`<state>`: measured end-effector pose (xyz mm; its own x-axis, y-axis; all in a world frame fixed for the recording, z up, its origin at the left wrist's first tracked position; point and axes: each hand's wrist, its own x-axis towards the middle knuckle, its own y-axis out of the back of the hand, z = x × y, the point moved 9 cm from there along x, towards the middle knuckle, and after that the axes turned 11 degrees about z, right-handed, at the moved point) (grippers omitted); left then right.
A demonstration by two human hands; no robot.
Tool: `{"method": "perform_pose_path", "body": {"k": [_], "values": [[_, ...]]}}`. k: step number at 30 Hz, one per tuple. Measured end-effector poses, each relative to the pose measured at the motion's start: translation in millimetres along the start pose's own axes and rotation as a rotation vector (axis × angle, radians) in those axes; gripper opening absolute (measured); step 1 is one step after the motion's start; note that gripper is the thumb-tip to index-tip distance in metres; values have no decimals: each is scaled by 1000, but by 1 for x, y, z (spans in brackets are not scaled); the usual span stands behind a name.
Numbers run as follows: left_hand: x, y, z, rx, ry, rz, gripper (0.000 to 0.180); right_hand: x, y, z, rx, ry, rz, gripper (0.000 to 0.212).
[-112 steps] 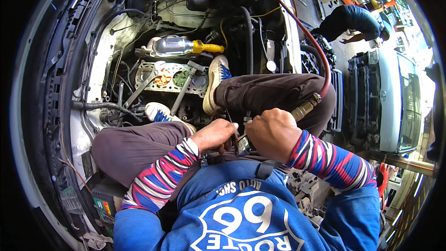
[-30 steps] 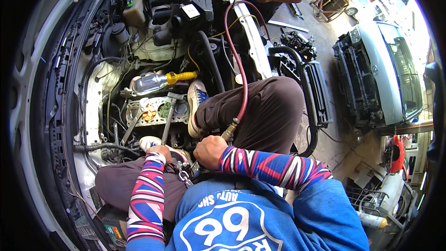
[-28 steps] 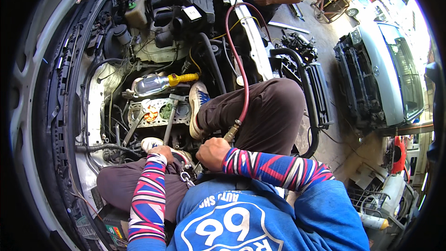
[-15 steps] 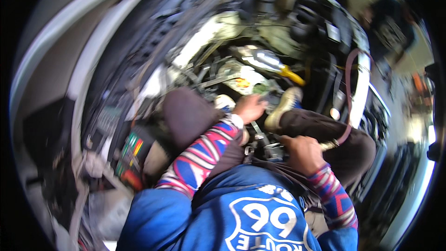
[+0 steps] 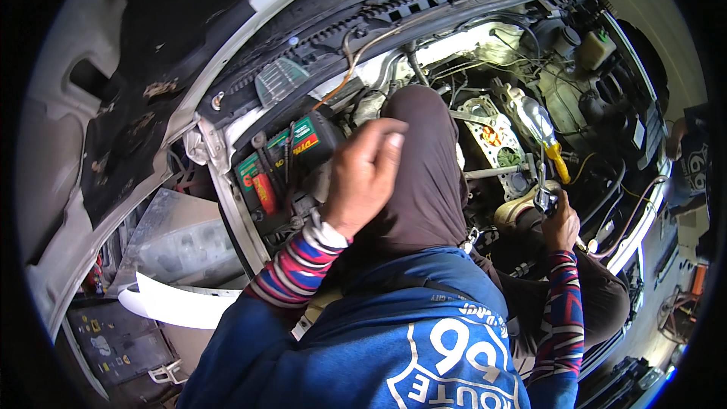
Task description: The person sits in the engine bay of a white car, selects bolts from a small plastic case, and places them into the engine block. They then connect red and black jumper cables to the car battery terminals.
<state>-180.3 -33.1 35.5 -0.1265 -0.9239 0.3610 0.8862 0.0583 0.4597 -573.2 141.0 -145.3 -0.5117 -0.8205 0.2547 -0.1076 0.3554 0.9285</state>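
Note:
My left hand [image 5: 362,174] is raised beside my bent knee, to the right of a car battery [image 5: 322,136]. Its fingers are curled close to the thumb, and nothing shows in them. In my right hand [image 5: 562,226] is a metal air blow gun [image 5: 544,198], its thin nozzle upward. A reddish hose [image 5: 630,229] runs near that hand. Ahead of the blow gun lies the bare top of an engine block [image 5: 478,135], with an orange rag [image 5: 492,136] and a green rag [image 5: 511,159] in its round openings. A metal bar [image 5: 488,173] lies across the near end.
A work light with a yellow handle [image 5: 559,163] lies right of the block. Hoses and wires surround it. At the far right stands another person [image 5: 693,170]. Left are the body edge, a large grey panel [image 5: 178,246] and a white curved piece [image 5: 193,307].
My view has swung left. My left hand has come back from the engine block to beside my knee. My right hand has moved forward and lifted the blow gun near the block.

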Motion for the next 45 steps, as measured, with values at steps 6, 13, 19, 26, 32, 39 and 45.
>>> {"method": "perform_pose_path", "body": {"k": [6,13,19,26,32,39,45], "values": [[12,102,-49,508,100,196,19,-8,-23,22,61,48,35,54],[-36,80,-58,711,153,-92,25,-13,-18,14,20,81,20,63],[-39,73,-31,734,-18,-150,19,-26,-6,-4,36,254,3,79],[-48,87,-18,812,9,-420,15,-44,-15,-19,88,423,-51,80],[-44,94,-23,748,95,-298,24,-48,-25,-16,56,365,-194,76],[-39,105,-50,564,202,-34,24,-52,-36,-11,-16,333,-333,75],[-42,144,-95,134,387,383,19,-66,-35,-6,-1,436,-274,67]]}}
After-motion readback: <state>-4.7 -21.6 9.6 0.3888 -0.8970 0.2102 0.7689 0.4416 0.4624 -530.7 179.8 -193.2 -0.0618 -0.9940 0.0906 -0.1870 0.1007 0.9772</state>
